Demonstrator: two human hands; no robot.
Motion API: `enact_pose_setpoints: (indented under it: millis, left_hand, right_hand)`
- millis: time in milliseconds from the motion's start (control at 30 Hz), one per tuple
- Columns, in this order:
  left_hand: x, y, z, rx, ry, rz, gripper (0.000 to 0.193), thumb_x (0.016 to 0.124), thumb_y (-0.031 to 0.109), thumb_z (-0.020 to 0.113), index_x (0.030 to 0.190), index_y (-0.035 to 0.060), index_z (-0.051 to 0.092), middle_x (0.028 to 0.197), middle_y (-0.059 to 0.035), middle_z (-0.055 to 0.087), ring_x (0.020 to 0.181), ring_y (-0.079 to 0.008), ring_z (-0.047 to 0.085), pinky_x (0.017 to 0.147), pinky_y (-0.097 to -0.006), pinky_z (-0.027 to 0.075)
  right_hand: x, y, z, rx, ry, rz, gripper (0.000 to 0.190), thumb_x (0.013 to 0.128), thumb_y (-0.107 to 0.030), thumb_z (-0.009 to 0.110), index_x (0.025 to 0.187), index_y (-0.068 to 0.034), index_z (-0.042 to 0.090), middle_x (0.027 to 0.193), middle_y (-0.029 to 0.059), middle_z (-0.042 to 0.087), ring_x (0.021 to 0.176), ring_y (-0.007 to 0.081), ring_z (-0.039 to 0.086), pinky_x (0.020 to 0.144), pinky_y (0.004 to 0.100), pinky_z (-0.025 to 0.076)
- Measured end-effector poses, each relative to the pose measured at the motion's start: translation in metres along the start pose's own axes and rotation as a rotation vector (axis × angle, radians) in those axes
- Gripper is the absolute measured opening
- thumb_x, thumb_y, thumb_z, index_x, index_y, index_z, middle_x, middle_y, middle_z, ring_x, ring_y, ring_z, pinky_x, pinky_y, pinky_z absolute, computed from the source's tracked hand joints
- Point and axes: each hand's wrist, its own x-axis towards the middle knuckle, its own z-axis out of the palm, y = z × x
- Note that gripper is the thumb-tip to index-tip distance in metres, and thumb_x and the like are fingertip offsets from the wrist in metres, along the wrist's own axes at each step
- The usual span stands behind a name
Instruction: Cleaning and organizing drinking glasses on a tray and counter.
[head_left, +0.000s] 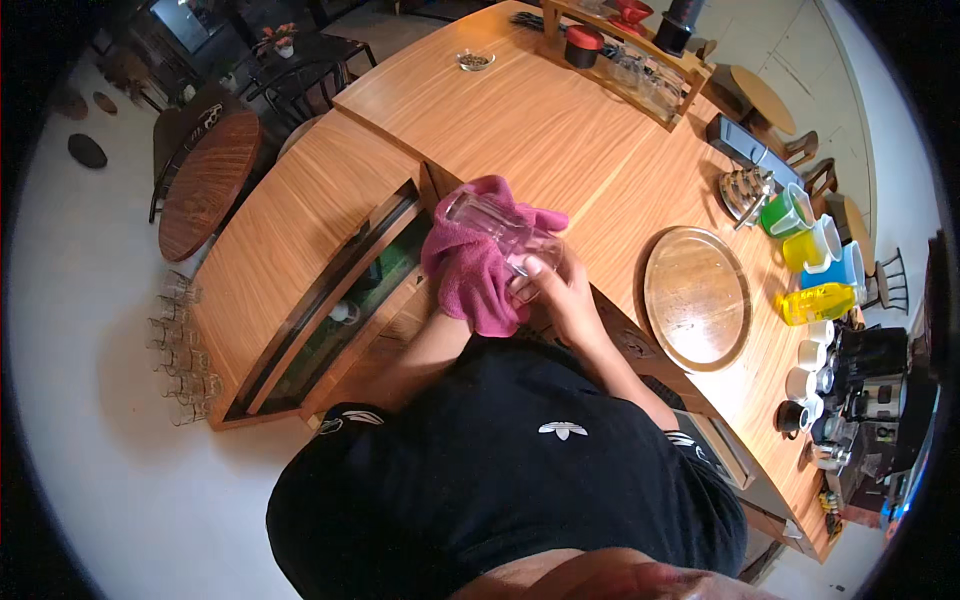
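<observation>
A clear drinking glass lies tilted between my two hands, in front of my chest. My right hand grips its lower right end, with the thumb on top. A pink cloth wraps part of the glass and covers my left hand, so only the wrist and a little of the hand show. The fingers of that hand are hidden under the cloth. Both hands are over the near edge of a wooden counter.
Right: a round wooden tray, coloured measuring jugs, a yellow bottle, cups, a metal kettle. Far side: a small glass dish and a wooden rack. Left: several glasses and an open-topped recess.
</observation>
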Motion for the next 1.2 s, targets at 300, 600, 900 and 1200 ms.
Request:
enact_pose_setpoints:
  millis: [300,600,900,1200]
  left_hand:
    - [-0.003,-0.030,-0.040,0.383,0.092,0.033,0.046,0.104,0.038,0.050,0.138,0.0073,0.048,0.137,-0.0181,0.057,0.125,-0.0338,0.055,0.110,-0.0511,0.045]
    - [-0.002,-0.029,-0.012,0.908,0.438,0.064,0.039,0.107,0.037,0.048,0.134,0.0088,0.049,0.124,-0.0145,0.060,0.110,-0.0288,0.062,0.097,-0.0435,0.054]
    - [-0.002,-0.011,-0.022,0.285,0.551,-0.079,0.052,0.107,0.048,0.045,0.135,0.0061,0.055,0.121,-0.0162,0.064,0.100,-0.0312,0.065,0.091,-0.0433,0.057]
    - [-0.013,0.046,-0.014,0.886,0.291,-0.096,0.042,0.100,0.033,0.057,0.128,0.0029,0.062,0.118,-0.0147,0.068,0.099,-0.0294,0.068,0.089,-0.0396,0.058]
  right_hand:
    - [-0.003,-0.009,-0.025,-0.846,0.172,-0.825,0.073,0.072,-0.026,0.090,0.125,0.005,0.051,0.117,0.0193,0.060,0.102,0.0262,0.063,0.090,0.0369,0.052]
    - [-0.026,-0.005,-0.014,-0.124,-0.005,-0.273,0.073,0.086,-0.024,0.083,0.138,0.002,0.039,0.111,0.0126,0.063,0.089,0.0183,0.065,0.079,0.0331,0.056]
    - [-0.016,0.003,-0.026,-0.291,0.115,-0.233,0.067,0.074,-0.026,0.091,0.118,0.000,0.048,0.107,0.0170,0.068,0.099,0.0226,0.069,0.092,0.0374,0.054]
    - [-0.017,0.024,-0.047,0.609,-0.074,-0.082,0.047,0.092,-0.031,0.071,0.125,-0.004,0.052,0.124,0.0195,0.065,0.116,0.0306,0.064,0.105,0.0448,0.048]
